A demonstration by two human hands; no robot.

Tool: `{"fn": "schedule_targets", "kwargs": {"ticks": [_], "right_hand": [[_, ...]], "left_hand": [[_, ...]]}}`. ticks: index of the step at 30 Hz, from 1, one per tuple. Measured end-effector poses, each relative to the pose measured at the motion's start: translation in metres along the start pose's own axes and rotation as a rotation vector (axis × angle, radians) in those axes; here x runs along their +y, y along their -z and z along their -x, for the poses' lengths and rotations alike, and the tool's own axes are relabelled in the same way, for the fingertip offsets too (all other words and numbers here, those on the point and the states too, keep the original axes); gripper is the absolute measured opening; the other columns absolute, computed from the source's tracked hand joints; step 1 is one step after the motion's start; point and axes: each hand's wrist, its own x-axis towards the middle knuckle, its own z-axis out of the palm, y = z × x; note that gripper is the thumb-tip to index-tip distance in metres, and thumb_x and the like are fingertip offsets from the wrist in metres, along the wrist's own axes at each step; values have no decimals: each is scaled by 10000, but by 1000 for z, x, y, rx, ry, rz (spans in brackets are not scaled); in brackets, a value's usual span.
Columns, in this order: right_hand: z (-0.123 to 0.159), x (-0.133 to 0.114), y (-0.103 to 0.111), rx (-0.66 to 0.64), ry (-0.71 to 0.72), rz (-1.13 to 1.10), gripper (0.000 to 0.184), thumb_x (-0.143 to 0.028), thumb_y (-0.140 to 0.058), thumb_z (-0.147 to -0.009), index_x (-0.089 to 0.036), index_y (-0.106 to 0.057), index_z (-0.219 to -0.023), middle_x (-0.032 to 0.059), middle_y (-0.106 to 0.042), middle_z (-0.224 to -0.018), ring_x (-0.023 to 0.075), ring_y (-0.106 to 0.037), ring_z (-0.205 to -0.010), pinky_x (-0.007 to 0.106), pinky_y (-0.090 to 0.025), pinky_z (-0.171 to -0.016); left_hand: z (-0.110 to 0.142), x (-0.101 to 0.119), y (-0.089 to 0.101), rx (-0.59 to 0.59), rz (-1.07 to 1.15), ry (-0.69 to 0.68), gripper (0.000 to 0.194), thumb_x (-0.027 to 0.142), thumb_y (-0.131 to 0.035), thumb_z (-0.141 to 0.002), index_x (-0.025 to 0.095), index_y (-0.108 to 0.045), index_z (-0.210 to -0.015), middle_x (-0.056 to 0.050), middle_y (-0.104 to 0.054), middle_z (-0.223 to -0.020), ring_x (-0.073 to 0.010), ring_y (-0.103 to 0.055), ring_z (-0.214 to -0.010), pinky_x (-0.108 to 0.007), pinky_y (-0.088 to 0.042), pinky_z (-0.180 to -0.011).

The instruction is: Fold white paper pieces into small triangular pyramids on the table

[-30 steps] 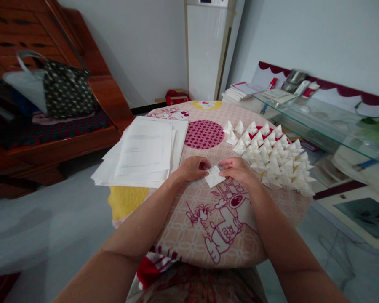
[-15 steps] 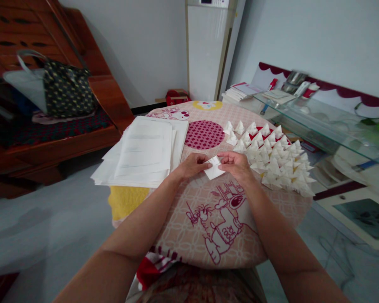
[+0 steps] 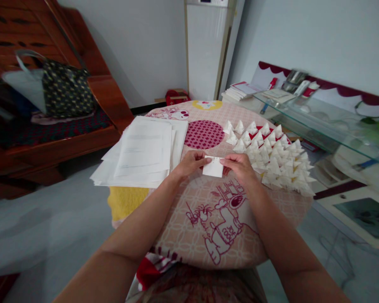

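A small folded piece of white paper (image 3: 212, 168) is held between my two hands over the table. My left hand (image 3: 191, 163) pinches its upper left corner, the thumb lying on top. At the upper right corner my right hand (image 3: 238, 165) grips it in the same way. To the right stand many pointed folded paper pieces (image 3: 273, 155), grouped in rows close beside my right hand. A stack of white paper sheets (image 3: 143, 147) with faint print lies to the left, beyond my left forearm.
The round table wears a pink patterned tablecloth (image 3: 189, 235) with cartoon figures. A glass-topped cabinet (image 3: 328, 122) stands at the right, bearing cups and papers. At the left is a wooden bench (image 3: 107, 97) with a dark patterned bag (image 3: 68, 88). A tall white appliance (image 3: 205, 50) stands behind.
The folded paper has turned from a tilted position to nearly square with me. Both hands have shifted slightly, and each still pinches an upper corner.
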Motion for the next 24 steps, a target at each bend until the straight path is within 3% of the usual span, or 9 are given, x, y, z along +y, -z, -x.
{"fn": "schedule_targets", "kwargs": {"ticks": [3,8,12,17,20,22,24], "right_hand": [[0,0,3,-85,-34,-3,287,-439,-781,-690,-174,-675,-656,18,-663,-551,121,-588,-464,238,-476,-458],[3,0,1,-228,-93,66,281,-434,-775,-726,-166,-691,-720,11,-660,-552,108,-582,-449,210,-458,-424],[2,2,1,-222,-134,91,270,-405,-801,-706,-157,-697,-717,1,-626,-488,104,-564,-417,190,-421,-385],[-1,5,5,-77,-159,4,311,-412,-827,-669,-150,-680,-749,20,-663,-544,122,-603,-434,195,-440,-368],[1,1,6,-78,-166,-3,458,-320,-814,-679,-138,-715,-1087,16,-691,-595,139,-625,-448,209,-456,-365],[4,-4,5,-113,-147,16,729,-249,-790,-696,-167,-592,-1393,-6,-692,-602,152,-636,-458,216,-456,-362],[7,-9,4,-163,-116,54,864,-206,-769,-712,-204,-471,-1523,-26,-688,-597,154,-642,-467,214,-457,-368]], "left_hand": [[-1,0,1,46,40,-18,310,402,-715,-805,144,-577,-701,20,-548,-618,-73,-468,-550,-212,-357,-526],[-1,-2,0,48,-126,-44,241,347,-683,-822,128,-624,-740,26,-554,-610,-66,-450,-530,-199,-307,-494],[0,-4,-1,0,-195,-33,239,345,-667,-834,115,-663,-770,13,-575,-631,-72,-472,-555,-200,-324,-510],[0,-2,0,-9,-125,27,249,331,-709,-801,105,-684,-901,-23,-646,-730,-95,-539,-608,-212,-395,-544],[-1,-3,0,19,-69,63,277,303,-705,-798,98,-689,-984,-37,-669,-765,-100,-556,-620,-217,-418,-561],[-2,-6,1,40,-99,54,268,292,-669,-824,96,-702,-1004,-30,-661,-742,-92,-533,-595,-216,-406,-554],[-3,-10,1,53,-190,33,264,276,-640,-839,97,-722,-1015,-20,-650,-711,-91,-507,-573,-219,-385,-543]]}}
